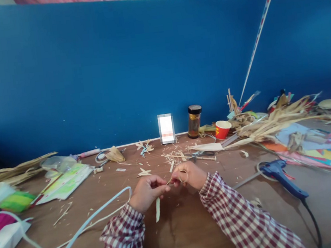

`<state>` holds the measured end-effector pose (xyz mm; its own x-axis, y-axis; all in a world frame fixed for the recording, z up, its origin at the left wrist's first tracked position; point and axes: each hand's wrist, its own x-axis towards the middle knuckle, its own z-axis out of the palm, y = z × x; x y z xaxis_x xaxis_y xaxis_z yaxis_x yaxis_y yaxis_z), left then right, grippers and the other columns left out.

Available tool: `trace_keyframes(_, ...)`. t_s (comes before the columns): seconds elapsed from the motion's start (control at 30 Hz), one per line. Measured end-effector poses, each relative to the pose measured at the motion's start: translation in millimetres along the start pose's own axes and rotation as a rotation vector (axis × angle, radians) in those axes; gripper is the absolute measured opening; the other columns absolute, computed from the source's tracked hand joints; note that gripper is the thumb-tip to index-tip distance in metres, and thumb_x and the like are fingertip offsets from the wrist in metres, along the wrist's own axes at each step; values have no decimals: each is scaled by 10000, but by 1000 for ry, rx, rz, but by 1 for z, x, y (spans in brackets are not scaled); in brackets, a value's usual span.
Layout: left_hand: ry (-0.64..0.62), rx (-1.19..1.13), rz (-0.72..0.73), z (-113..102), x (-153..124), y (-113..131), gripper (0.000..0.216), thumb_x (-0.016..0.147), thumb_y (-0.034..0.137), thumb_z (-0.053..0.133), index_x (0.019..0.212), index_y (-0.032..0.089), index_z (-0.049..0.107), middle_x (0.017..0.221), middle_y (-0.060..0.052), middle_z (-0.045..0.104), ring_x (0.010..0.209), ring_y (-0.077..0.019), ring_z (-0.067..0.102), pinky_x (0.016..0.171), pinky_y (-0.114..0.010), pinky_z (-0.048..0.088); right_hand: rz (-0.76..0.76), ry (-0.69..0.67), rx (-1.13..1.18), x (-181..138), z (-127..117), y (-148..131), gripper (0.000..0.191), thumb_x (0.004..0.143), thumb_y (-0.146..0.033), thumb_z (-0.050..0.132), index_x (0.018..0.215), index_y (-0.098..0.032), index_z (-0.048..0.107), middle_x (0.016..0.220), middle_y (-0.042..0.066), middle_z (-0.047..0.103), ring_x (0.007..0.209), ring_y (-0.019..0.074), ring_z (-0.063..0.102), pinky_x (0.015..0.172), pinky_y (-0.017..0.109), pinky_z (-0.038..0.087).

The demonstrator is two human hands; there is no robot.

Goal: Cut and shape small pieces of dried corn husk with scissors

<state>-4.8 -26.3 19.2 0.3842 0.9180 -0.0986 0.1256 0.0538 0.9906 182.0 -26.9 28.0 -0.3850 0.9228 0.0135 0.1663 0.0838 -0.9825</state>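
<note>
My left hand (147, 191) and my right hand (189, 174) meet above the middle of the brown table (185, 234), both in checked red-and-white sleeves. Each hand pinches a thin pale straw strip (158, 210). One end of the strip hangs down below my left hand, and a short length runs between the two hands. My right hand's fingers curl around the strip's other end, which seems bent into a small loop.
Straw scraps (172, 157) litter the table beyond my hands. A blue glue gun (282, 176) lies at right, a white cable (84, 224) at left. A dark-lidded jar (194, 121), a red paper cup (222, 129) and dried husks (274, 122) stand against the blue wall.
</note>
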Motion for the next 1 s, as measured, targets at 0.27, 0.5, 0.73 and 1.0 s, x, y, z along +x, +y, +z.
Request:
trace_keyframes(0.27, 8, 3, -53, 0, 1, -4, 193, 591, 269, 700, 715, 131, 647, 551, 11, 630, 474, -94, 543, 489, -210, 424, -8, -8, -55, -1, -11, 0, 204, 750, -312, 564, 741, -138, 668, 618, 39, 656, 585, 126, 606, 473, 183, 416)
trace_keyframes(0.5, 28, -8, -108, 2, 1, -2, 203, 605, 307, 674, 655, 133, 581, 540, -4, 626, 446, -88, 520, 427, -189, 387, -56, 82, -160, -2, -11, -5, 142, 730, -241, 573, 739, -133, 666, 595, 20, 652, 580, 135, 611, 575, 240, 463)
trace_keyframes(0.73, -6, -126, -216, 2, -2, 3, 264, 604, 368, 684, 656, 130, 582, 580, 2, 617, 440, -61, 488, 409, -166, 385, -135, 200, -271, -2, -11, -7, 134, 755, -167, 529, 755, -137, 659, 629, 22, 656, 601, 137, 613, 618, 246, 462)
trace_keyframes(1.0, -22, -409, -207, 5, -3, 3, 258, 614, 342, 718, 666, 132, 577, 544, 40, 522, 422, -30, 458, 410, -132, 378, -287, 393, -454, 2, -3, 4, 118, 804, -222, 502, 755, -177, 600, 696, 12, 628, 662, 132, 573, 626, 233, 426)
